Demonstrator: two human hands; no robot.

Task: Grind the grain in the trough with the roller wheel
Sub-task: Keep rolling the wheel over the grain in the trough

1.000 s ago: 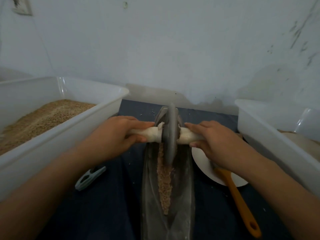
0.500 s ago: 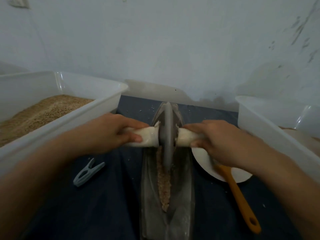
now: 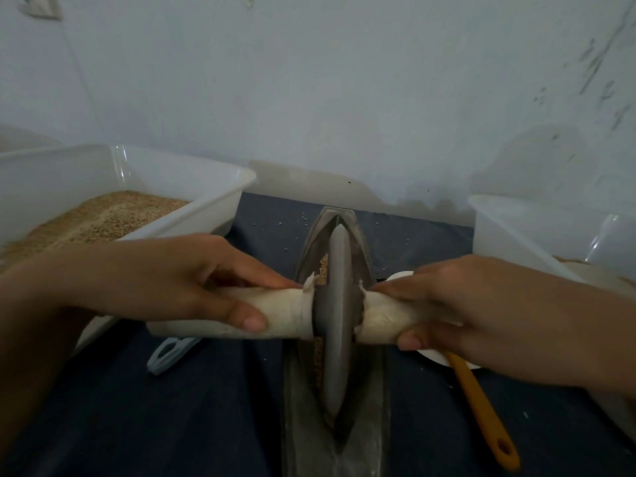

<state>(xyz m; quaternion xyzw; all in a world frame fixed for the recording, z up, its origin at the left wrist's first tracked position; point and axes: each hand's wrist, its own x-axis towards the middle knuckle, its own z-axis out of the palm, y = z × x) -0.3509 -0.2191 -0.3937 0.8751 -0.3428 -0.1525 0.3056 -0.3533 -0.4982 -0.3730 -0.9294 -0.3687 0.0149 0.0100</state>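
A narrow boat-shaped metal trough (image 3: 364,256) runs away from me down the middle of the dark cloth. A grey roller wheel (image 3: 339,321) stands upright in its groove, on a white wrapped axle. My left hand (image 3: 192,280) grips the left end of the axle. My right hand (image 3: 471,311) grips the right end. Brown grain (image 3: 322,270) shows in the groove beside the wheel, mostly hidden by it.
A white tub (image 3: 179,225) with brown grain stands at the left. Another white tub (image 3: 516,235) stands at the right. A white plate (image 3: 430,356) and an orange-handled tool (image 3: 481,407) lie right of the trough. A pale blue clip (image 3: 168,356) lies on the left.
Both hands have rolled the wheel from the trough's far end toward me. It now covers most of the grain strip that lay bare before.
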